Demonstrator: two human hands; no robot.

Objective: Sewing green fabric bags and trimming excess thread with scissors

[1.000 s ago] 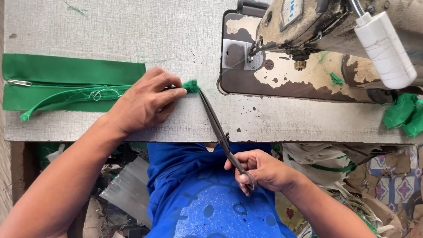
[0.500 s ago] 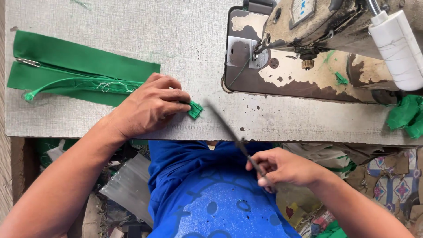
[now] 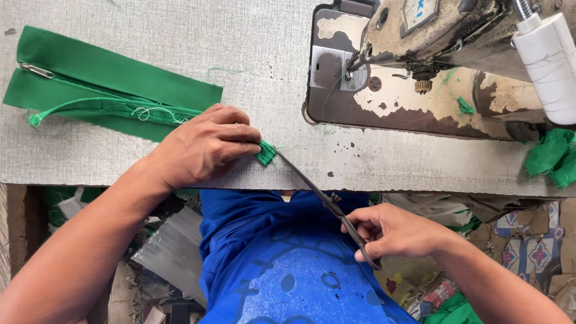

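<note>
The left hand (image 3: 201, 147) lies flat on the grey worktable (image 3: 150, 36), fingers pressed together and pinching the end of a green zipper tape (image 3: 265, 153) near the table's front edge. The rest of the green zipper piece (image 3: 114, 84) stretches away to the left, its metal slider (image 3: 36, 71) near the far end and loose threads (image 3: 147, 113) along its teeth. The right hand (image 3: 396, 231) is curled around the handles of dark scissors (image 3: 318, 195), whose blade tips touch the pinched end; whether the blades are parted I cannot tell. The tape looks light, soft and floppy, likely to slide on the smooth tabletop, so a firm pinch right beside the cut seems the sound place to hold it. An old sewing machine (image 3: 432, 66) stands to the right, with a white thread spool (image 3: 543, 66) and green scraps (image 3: 552, 156) beside it
</note>
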